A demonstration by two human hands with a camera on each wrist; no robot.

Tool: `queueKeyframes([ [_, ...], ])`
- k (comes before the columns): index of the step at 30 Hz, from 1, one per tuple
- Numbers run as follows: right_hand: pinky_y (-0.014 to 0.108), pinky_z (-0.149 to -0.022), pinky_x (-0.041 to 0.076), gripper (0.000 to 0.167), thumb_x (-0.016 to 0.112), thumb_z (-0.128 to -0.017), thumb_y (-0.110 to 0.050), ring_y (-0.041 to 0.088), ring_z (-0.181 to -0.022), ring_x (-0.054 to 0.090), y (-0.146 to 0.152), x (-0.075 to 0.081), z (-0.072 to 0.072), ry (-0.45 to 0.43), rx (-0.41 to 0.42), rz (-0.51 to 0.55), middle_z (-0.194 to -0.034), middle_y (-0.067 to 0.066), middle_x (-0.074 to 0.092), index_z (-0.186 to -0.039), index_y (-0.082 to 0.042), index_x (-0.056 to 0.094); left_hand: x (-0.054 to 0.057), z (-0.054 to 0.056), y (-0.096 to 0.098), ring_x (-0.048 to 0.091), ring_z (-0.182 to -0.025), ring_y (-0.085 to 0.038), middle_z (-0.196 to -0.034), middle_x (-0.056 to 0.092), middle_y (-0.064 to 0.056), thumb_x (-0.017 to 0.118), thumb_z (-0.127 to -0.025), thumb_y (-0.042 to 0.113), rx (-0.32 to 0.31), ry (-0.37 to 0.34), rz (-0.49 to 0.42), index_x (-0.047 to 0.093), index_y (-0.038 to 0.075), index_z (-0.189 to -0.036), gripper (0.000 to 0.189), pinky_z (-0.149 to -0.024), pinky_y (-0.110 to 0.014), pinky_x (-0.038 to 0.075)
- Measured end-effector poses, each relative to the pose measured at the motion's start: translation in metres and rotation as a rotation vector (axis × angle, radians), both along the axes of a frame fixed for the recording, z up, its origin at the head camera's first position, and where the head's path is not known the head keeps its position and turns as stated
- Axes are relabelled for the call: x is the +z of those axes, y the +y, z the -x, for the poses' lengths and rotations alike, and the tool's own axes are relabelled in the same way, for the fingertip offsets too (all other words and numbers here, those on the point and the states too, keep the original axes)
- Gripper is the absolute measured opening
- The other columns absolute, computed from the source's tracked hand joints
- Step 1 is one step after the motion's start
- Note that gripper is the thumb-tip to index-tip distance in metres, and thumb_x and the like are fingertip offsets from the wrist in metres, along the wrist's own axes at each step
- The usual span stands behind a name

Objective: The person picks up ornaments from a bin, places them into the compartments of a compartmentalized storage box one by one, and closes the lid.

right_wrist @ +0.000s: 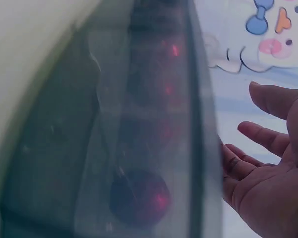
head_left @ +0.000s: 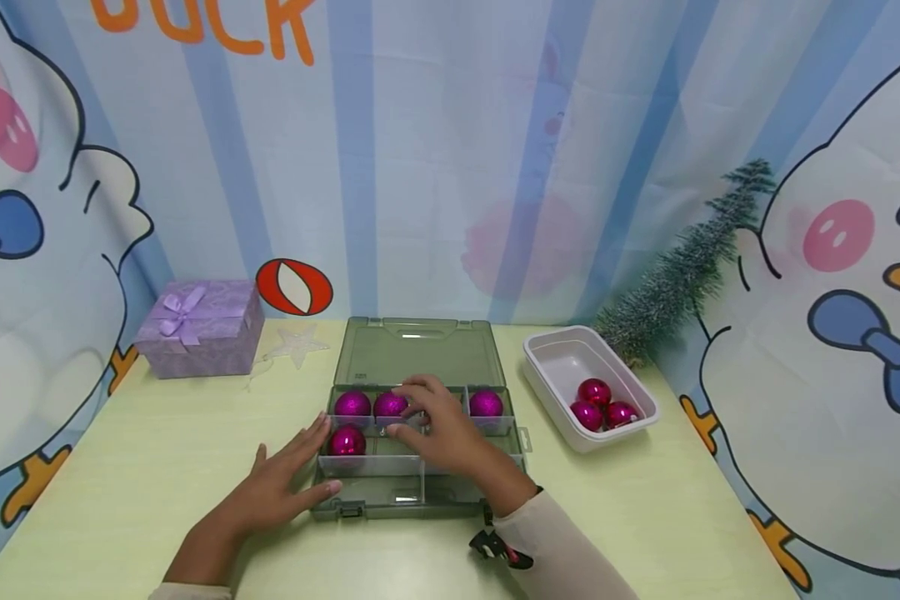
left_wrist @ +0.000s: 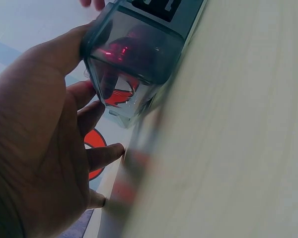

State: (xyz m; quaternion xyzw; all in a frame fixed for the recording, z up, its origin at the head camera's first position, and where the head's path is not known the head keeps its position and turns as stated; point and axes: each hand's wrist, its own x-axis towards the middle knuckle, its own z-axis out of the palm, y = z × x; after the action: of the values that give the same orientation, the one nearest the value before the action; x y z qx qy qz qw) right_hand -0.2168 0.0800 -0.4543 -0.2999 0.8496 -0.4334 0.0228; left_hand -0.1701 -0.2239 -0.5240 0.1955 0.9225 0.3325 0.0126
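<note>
A dark translucent compartment box (head_left: 378,489) lies on the table, its lid (head_left: 420,358) folded back. Glittery magenta balls sit in its back row: one at the left (head_left: 352,403), one beside it (head_left: 388,403), one at the right end (head_left: 486,403). A shiny magenta ball (head_left: 347,440) is in the left of the middle row. My left hand (head_left: 281,483) rests along the box's left side, thumb at the front corner (left_wrist: 97,44). Over the box hovers my right hand (head_left: 446,429), fingertips close to the second ball; its parted fingers (right_wrist: 263,139) hold nothing.
A white tub (head_left: 551,408) with three shiny balls (head_left: 594,391) stands right of the box. Behind it leans a small frosted tree (head_left: 675,271). At the back left are a purple gift box (head_left: 202,333) and a pale star (head_left: 298,345). A printed curtain (head_left: 427,208) hangs behind.
</note>
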Motion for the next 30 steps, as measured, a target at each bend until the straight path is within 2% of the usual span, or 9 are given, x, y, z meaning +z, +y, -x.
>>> queueKeyframes([
  [5,0.058,-0.101,0.062,0.051,0.076,-0.104,-0.014,0.037,-0.120,0.075,0.019,0.005,0.003,0.016,-0.033,0.062,-0.159,0.019,0.050,-0.150,0.000,0.060,0.000,-0.001,-0.001,0.032,-0.164,-0.051,-0.182,0.028,-0.012,0.073,-0.101,0.053,-0.003,-0.002,0.001,0.031,0.018,-0.174,0.090,-0.112,-0.098,0.003],
  [13,0.060,-0.098,0.062,0.048,0.076,-0.103,-0.010,0.037,-0.117,0.075,0.049,0.004,0.006,0.073,-0.063,0.077,-0.157,0.020,0.052,-0.148,0.000,0.062,0.001,-0.001,-0.001,0.032,-0.163,-0.051,-0.181,0.029,-0.013,0.073,-0.101,0.052,-0.004,0.009,-0.001,0.032,0.017,-0.173,0.090,-0.112,-0.098,0.003],
  [20,0.050,-0.096,0.066,0.044,0.076,-0.103,-0.008,0.039,-0.113,0.075,0.076,0.003,0.007,0.089,-0.115,0.097,-0.155,0.020,0.054,-0.144,0.000,0.065,0.001,-0.001,0.000,0.031,-0.164,-0.050,-0.182,0.028,-0.012,0.073,-0.101,0.052,-0.003,-0.002,-0.011,0.032,0.017,-0.174,0.090,-0.113,-0.098,0.002],
  [27,0.063,-0.096,0.062,0.042,0.076,-0.103,-0.008,0.043,-0.119,0.073,0.099,0.002,0.007,0.111,-0.152,0.096,-0.154,0.022,0.055,-0.143,0.000,0.066,0.002,-0.001,-0.001,0.032,-0.163,-0.051,-0.181,0.029,-0.013,0.073,-0.101,0.052,-0.006,0.006,-0.008,0.032,0.017,-0.173,0.090,-0.111,-0.099,0.002],
  [30,0.060,-0.097,0.063,0.041,0.075,-0.104,-0.009,0.043,-0.120,0.072,0.107,0.000,0.008,0.120,-0.158,0.091,-0.153,0.023,0.055,-0.143,-0.001,0.066,0.001,-0.001,-0.001,0.031,-0.164,-0.051,-0.181,0.029,-0.013,0.074,-0.101,0.051,-0.005,-0.004,-0.011,0.031,0.018,-0.174,0.091,-0.112,-0.098,0.002],
])
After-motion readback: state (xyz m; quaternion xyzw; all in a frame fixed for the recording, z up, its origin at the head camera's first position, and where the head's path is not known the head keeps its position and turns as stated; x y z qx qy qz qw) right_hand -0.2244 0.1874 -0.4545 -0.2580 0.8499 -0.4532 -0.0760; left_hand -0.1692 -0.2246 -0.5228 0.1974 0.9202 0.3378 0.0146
